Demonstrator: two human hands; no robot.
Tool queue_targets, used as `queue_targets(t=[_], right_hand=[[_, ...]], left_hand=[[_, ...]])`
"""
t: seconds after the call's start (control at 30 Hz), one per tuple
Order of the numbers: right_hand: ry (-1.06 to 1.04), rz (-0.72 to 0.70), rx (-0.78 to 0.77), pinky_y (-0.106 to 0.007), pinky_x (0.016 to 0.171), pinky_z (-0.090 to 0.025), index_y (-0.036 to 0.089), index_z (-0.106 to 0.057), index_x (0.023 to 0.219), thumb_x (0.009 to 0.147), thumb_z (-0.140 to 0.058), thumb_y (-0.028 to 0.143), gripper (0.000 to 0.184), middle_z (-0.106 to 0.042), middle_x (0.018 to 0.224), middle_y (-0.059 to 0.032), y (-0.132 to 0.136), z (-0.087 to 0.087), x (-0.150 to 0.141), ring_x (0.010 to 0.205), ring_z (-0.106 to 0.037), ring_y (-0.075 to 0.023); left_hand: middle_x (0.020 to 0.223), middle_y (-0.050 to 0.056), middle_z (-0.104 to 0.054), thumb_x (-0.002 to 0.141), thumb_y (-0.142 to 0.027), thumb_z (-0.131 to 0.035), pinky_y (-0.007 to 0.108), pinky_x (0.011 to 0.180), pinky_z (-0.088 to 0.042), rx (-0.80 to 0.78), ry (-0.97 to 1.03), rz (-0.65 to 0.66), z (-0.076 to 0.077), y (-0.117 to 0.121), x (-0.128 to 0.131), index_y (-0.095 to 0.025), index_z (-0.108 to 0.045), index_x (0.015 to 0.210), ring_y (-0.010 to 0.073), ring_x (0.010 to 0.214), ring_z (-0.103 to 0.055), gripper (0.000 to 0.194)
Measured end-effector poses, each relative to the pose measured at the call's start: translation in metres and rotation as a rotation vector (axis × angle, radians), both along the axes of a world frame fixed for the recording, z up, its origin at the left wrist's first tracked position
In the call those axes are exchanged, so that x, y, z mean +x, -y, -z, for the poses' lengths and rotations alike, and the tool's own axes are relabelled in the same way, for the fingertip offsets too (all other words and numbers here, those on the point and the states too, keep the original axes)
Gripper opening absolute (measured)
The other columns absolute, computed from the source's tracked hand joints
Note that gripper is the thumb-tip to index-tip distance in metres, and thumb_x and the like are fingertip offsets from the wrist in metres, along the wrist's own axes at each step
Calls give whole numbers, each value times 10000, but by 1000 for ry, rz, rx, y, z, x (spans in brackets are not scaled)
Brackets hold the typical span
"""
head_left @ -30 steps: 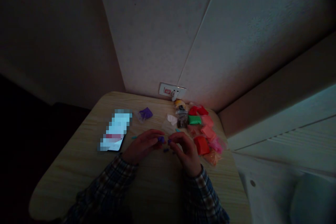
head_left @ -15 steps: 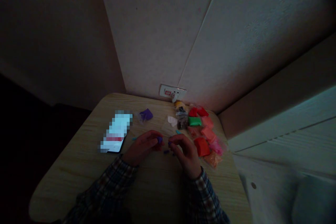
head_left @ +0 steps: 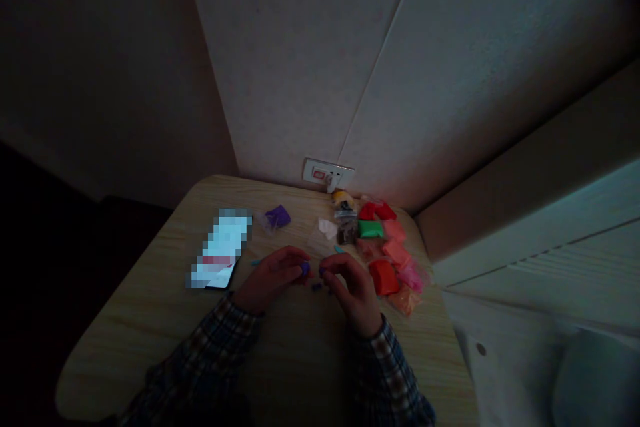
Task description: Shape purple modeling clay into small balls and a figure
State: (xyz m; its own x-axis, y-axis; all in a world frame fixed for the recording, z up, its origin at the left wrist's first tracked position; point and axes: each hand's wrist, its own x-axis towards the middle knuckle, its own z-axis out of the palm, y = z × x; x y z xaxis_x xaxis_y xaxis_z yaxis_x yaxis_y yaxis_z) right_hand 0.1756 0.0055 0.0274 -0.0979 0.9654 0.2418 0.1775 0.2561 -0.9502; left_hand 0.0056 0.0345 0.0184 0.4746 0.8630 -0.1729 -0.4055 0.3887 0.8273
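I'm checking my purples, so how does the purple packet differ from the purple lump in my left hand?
The purple packet lies on the table; the purple lump is in your left hand. The packet looks larger than the lump's visible part. Clear wrapping shows at the packet, none visible on the lump. Both are purple.

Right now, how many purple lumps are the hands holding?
2 that I can see: a small purple clay-like lump in the left hand, and a darker purple clay-like lump in the right hand. More may be hidden.
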Motion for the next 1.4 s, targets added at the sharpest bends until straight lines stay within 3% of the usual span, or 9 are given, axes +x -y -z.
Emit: queue_targets(t=[0.27,0.57,1.0,1.4], right_hand=[[-26,9,17,-260,629,-468,202,-573,873,797,-559,221,79,-582,758,-18,1,0,0,697,-554,-138],[-48,-10,40,-266,632,-457,205,-560,869,804,-552,216,66,-573,782,-19,1,-3,-3,691,-543,-137],[-17,-56,104,-273,622,-434,201,-564,870,813,-537,214,65,-554,763,-21,3,-8,-4,672,-519,-137],[0,-61,111,-260,604,-431,203,-571,868,809,-546,214,65,-552,736,-12,2,-7,-6,660,-518,-135]], left_hand=[[717,-8,-639,644,-199,-695,239,660,-442,71,-135,-7,5,-1,-1,-153,-616,807,109,658,-573,187],[754,7,-652,648,-249,-691,269,682,-459,114,-175,9,-3,0,0,-160,-640,813,133,681,-582,195],[763,22,-677,591,-276,-733,295,717,-469,105,-171,14,-4,0,0,-166,-664,777,164,726,-602,227],[754,18,-678,624,-272,-712,291,745,-450,117,-168,27,-2,1,0,-165,-673,800,154,722,-594,210]])
